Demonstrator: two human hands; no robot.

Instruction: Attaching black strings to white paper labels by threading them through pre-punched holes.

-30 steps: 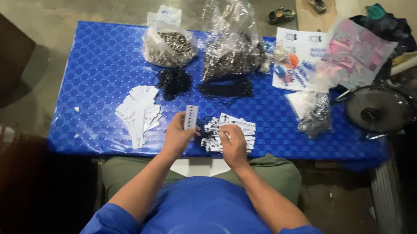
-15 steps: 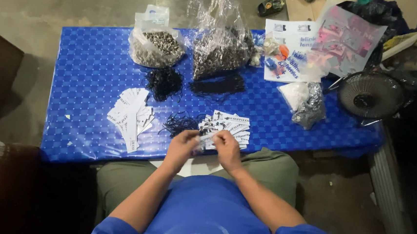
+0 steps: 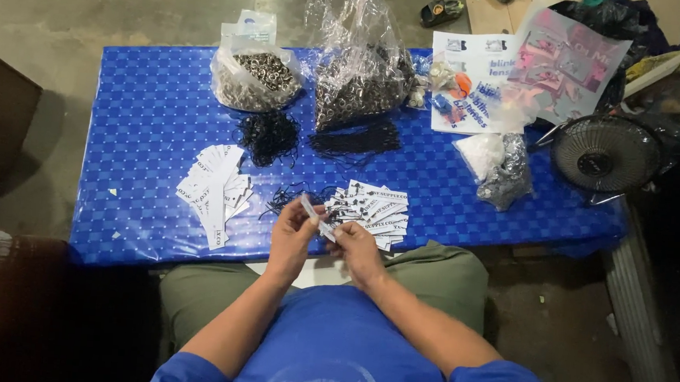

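- We see the blue table (image 3: 146,114) filling the middle of the frame from left to right; against the view a second ago it sits lower and slightly to the left, so the camera has shifted.
- At upper centre the tall clear bag of dark metal pieces (image 3: 360,81) stands with a smaller bag of metal rings (image 3: 253,81) to its left, both placed as before.
- At right of the frame a small black fan (image 3: 604,154) rests by the table's edge, now showing more fully.
- Left of centre, the fanned pile of white tags (image 3: 214,190) lies untouched, as it did a second ago.
- Just above the hands, a second heap of printed tags (image 3: 374,209) lies beside loose black strings (image 3: 288,197).
- Our left hand (image 3: 290,239) and right hand (image 3: 356,252) have drawn together at lower centre, nearer our body than before.
- Fingers of both hands pinch one small white tag (image 3: 316,217), held tilted between them above the table's near edge; a second ago the left hand held it upright alone.
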